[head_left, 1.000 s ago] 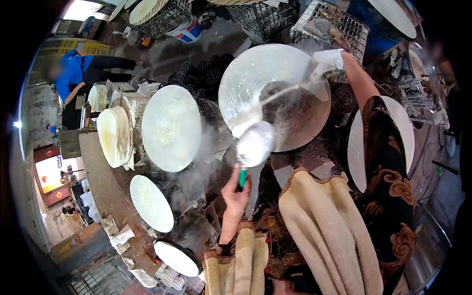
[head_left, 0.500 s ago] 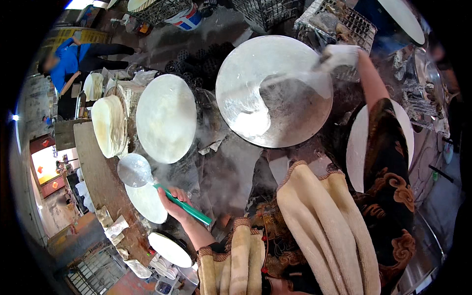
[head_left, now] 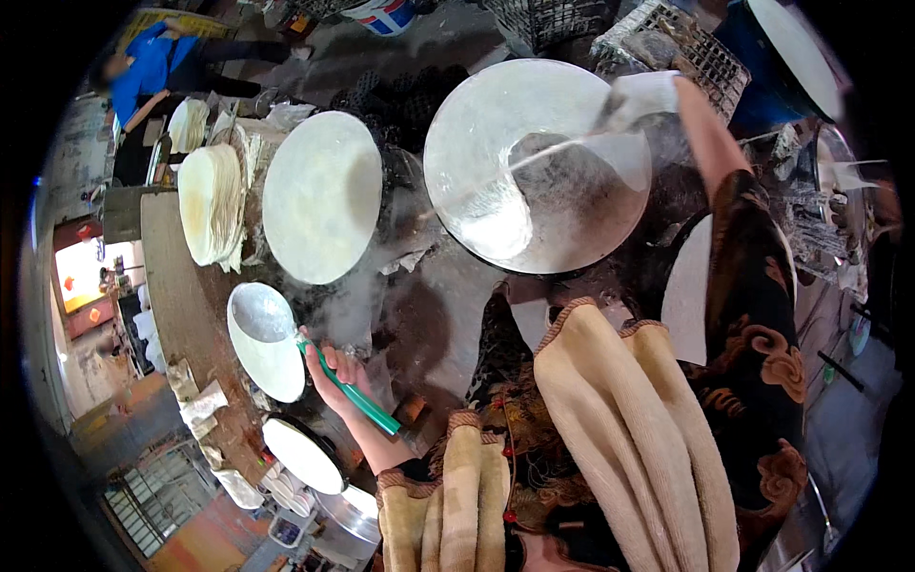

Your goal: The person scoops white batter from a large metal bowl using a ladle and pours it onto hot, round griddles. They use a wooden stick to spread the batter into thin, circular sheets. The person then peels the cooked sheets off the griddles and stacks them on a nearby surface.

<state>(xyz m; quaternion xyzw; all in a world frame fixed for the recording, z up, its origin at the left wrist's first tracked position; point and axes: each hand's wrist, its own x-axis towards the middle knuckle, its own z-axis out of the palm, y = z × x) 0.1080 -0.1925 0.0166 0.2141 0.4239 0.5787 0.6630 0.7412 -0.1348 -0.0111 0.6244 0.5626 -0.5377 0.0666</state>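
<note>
My left hand grips the green handle of a metal ladle, whose bowl is over a pale round disc at the left. My right hand, white-gloved and blurred, holds a long thin-handled spreading tool across a large round griddle. White batter lies on the griddle's left part, with darker metal showing beside it. Steam hangs between the griddle and my left hand.
Pale round discs and stacked thin sheets stand left. A person in blue is at upper left. Crates, a blue drum and dark perforated briquettes sit behind. A wooden board edges the left.
My left hand with the ladle has swung from the griddle's front out to the left. Batter now lies on the griddle, and my right hand has shifted slightly up.
</note>
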